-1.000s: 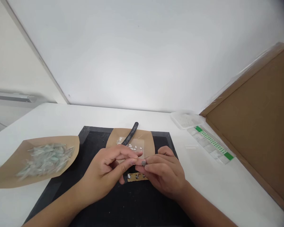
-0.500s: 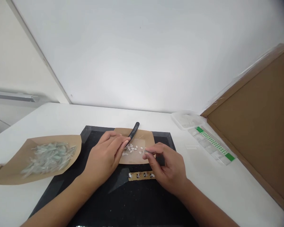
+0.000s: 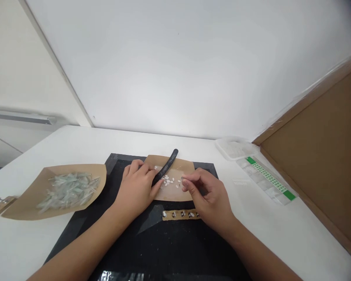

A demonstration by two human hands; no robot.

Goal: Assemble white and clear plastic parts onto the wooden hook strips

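Note:
My left hand [image 3: 136,189] is at the left edge of a brown paper tray [image 3: 188,166]. Between its thumb and fingers lies the lower end of a curved black stick [image 3: 170,162], which slants up over the tray. Several small white oval pieces [image 3: 167,180] lie on the tray beside my left thumb. At the tray's right side my right hand [image 3: 212,195] pinches thumb and forefinger together; whatever is between the tips is too small to make out. Below the tray, a tan strip [image 3: 178,215] carries a row of shiny metal studs with white bits, its right end behind my right hand.
Tray, strip and hands are over a black board [image 3: 163,249] on a white table. To the left, a larger paper tray [image 3: 26,207] holds many clear slivers. On the right are a clear plastic container [image 3: 236,148], a green-marked strip [image 3: 270,177] and a brown panel [image 3: 316,156].
The view has shifted slightly, moving the scene to the right. My left fingers have spread more around the stick. My right hand stays pinched at the tray's right side.

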